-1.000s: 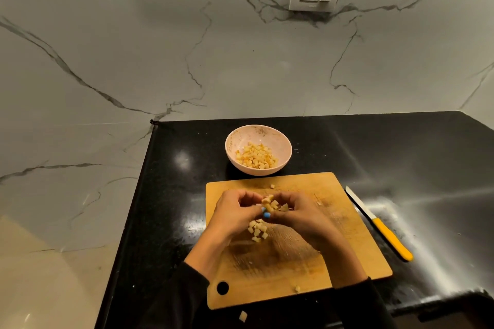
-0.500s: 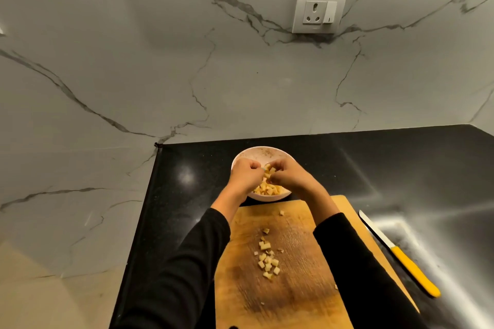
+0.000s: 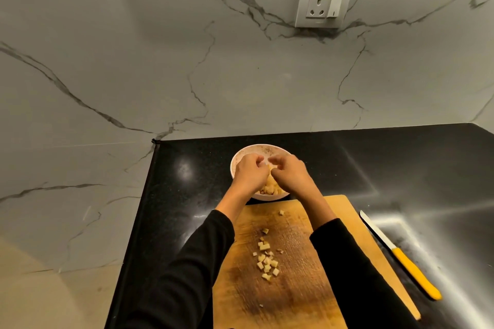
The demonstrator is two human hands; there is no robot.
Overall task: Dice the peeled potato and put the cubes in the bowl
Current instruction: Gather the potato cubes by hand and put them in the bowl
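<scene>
Both hands hover over the bowl (image 3: 242, 153) at the far edge of the cutting board (image 3: 299, 299): left hand (image 3: 250, 172) and right hand (image 3: 290, 173) have curled fingers; whether they pinch potato cubes I cannot tell. Loose cubes (image 3: 267, 262) lie mid-board. Knife (image 3: 401, 256) rests on the bench (image 3: 401, 168), right of the board.

You are standing in a home kitchen: a polished black stone counter (image 3: 374, 168) meets a white veined marble wall (image 3: 133, 61) with a socket (image 3: 324, 4), and a wooden chopping board (image 3: 294, 288), knife (image 3: 398, 254) and bowl (image 3: 242, 153) sit before you.
</scene>
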